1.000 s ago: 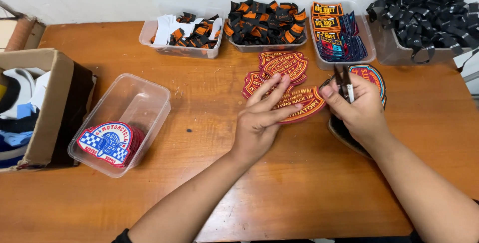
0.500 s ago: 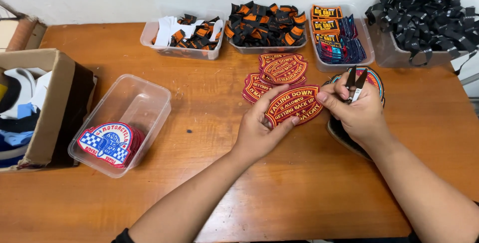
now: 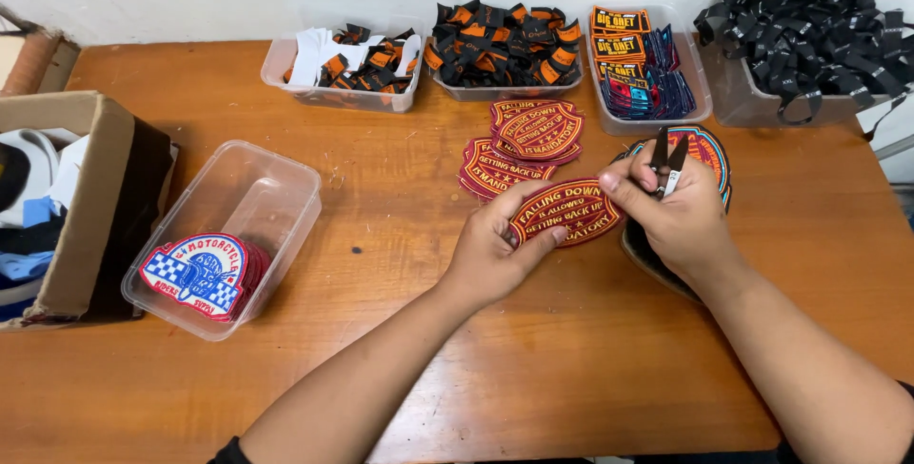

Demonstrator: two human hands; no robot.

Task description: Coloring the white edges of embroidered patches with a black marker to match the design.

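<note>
Nearest, a red embroidered patch (image 3: pixel 568 210) is held just above the wooden table (image 3: pixel 533 369), slightly right of centre. It is pinched at its left end by the left hand (image 3: pixel 492 250), thumb on top and fingers closed underneath, while its right edge is touched by the fingertips of the right hand (image 3: pixel 678 219). That right hand is also closed around a small pair of thread snips (image 3: pixel 666 159), whose blades point upward and away.

The patch is judged to be light, thin and fairly stiff, with a firm stitched border; it is likely bent a little but not easily damaged, and its woven face should not slip. It is best taken by the edge, between thumb and fingers, so that the face and the border stay open to the snips.

Under the right hand a stack of round multicoloured patches (image 3: pixel 706 148) is partly hidden. To the left, a clear plastic tub (image 3: pixel 249 199) is seen with a checkered blue and red patch (image 3: pixel 197 274) inside, and beside it a cardboard box (image 3: pixel 74 197).

Just beyond the hands, two small piles of matching red patches (image 3: pixel 533 133) are laid. Along the far edge, four trays are lined up: white and orange labels (image 3: pixel 354 59), black and orange labels (image 3: pixel 505 40), coloured tags (image 3: pixel 640 64), and black straps (image 3: pixel 809 31).
</note>
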